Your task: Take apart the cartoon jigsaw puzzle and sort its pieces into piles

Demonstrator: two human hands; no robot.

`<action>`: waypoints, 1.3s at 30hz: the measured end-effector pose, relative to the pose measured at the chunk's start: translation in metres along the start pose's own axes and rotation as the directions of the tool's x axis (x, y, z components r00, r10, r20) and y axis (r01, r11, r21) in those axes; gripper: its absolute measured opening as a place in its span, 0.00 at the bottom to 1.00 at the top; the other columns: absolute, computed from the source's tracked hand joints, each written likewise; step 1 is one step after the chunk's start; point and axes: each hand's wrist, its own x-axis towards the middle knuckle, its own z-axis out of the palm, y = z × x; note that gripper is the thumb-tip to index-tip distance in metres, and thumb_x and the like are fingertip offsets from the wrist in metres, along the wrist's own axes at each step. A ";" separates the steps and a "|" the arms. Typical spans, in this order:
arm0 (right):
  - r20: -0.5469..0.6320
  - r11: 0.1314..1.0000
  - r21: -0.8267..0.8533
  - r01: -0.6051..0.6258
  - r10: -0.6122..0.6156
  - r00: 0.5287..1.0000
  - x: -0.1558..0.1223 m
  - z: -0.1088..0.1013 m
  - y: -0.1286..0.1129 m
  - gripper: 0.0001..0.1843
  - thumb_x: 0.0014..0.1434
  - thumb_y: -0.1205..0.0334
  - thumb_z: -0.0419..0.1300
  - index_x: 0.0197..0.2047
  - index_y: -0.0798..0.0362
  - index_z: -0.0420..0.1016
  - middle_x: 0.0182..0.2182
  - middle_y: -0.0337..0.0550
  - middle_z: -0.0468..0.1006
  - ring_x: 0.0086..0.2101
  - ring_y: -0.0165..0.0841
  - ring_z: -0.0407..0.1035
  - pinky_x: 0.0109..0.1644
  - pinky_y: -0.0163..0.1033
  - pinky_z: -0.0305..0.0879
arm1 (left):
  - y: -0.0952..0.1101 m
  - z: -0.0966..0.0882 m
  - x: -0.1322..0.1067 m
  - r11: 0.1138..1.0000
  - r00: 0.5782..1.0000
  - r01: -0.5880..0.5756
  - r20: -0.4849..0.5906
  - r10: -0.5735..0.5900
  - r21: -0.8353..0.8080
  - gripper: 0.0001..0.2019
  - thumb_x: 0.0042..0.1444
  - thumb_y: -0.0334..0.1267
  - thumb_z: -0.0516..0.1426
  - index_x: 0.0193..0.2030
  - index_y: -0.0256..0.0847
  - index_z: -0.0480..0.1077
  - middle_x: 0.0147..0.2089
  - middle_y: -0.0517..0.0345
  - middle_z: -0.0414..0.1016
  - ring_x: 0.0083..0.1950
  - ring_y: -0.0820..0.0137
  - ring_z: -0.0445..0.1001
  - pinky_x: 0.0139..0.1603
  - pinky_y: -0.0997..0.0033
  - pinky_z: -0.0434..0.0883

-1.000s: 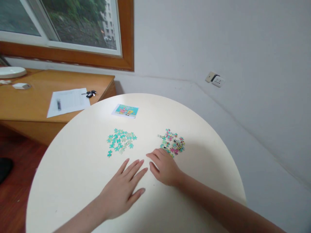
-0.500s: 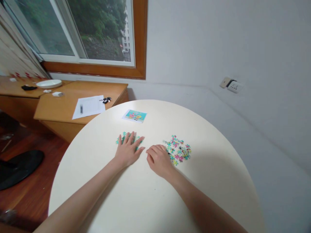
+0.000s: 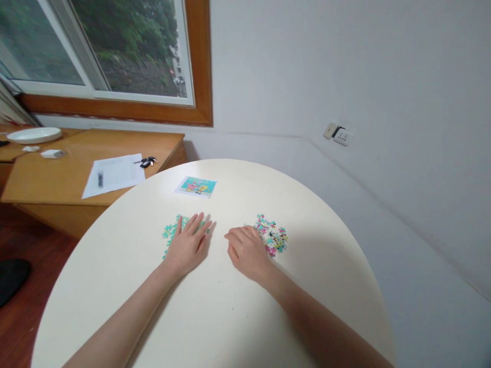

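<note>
My left hand (image 3: 187,244) lies flat, fingers spread, on top of a pile of teal puzzle pieces (image 3: 169,232) on the round cream table (image 3: 115,266). My right hand (image 3: 246,251) rests palm down with its fingers loosely curled, touching the left edge of a mixed pink, teal and yellow pile of puzzle pieces (image 3: 273,238). Whether the right hand holds a piece is hidden. A small cartoon picture card (image 3: 196,186) lies farther back on the table.
A wooden desk (image 3: 57,176) stands at the left with a paper sheet (image 3: 114,174), keys (image 3: 147,162) and a white plate (image 3: 34,135). Behind it is a window (image 3: 115,51). White wall with a socket (image 3: 339,134) runs along the right.
My left hand moved forward from the bare table onto the teal pile and now covers it. My right hand stayed by the mixed pile. The view shifted.
</note>
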 end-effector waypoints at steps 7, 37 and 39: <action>0.116 0.978 -0.128 -0.164 0.179 0.977 -0.007 0.015 0.008 0.24 0.64 0.59 0.45 0.60 0.62 0.58 0.59 0.57 0.59 0.59 0.42 0.51 0.61 0.49 0.45 | 0.012 0.003 -0.002 0.963 0.964 -0.232 0.099 0.246 -0.135 0.22 0.63 0.40 0.41 0.62 0.34 0.56 0.62 0.45 0.60 0.63 0.62 0.57 0.64 0.49 0.52; 0.093 0.974 -0.147 -0.170 0.184 0.978 -0.005 0.012 0.006 0.22 0.62 0.60 0.47 0.58 0.58 0.60 0.57 0.55 0.62 0.57 0.41 0.54 0.58 0.49 0.50 | 0.012 0.002 -0.001 0.970 0.987 -0.162 -0.038 0.158 -0.179 0.17 0.59 0.33 0.43 0.51 0.35 0.66 0.54 0.44 0.69 0.55 0.62 0.68 0.60 0.50 0.60; 0.092 0.975 -0.146 -0.166 0.181 0.979 -0.005 0.013 0.006 0.22 0.62 0.60 0.47 0.58 0.58 0.60 0.57 0.55 0.62 0.57 0.41 0.54 0.58 0.49 0.49 | 0.020 0.001 -0.004 0.952 0.977 -0.207 0.004 0.214 -0.225 0.18 0.60 0.35 0.44 0.54 0.35 0.64 0.56 0.44 0.67 0.58 0.62 0.65 0.61 0.51 0.58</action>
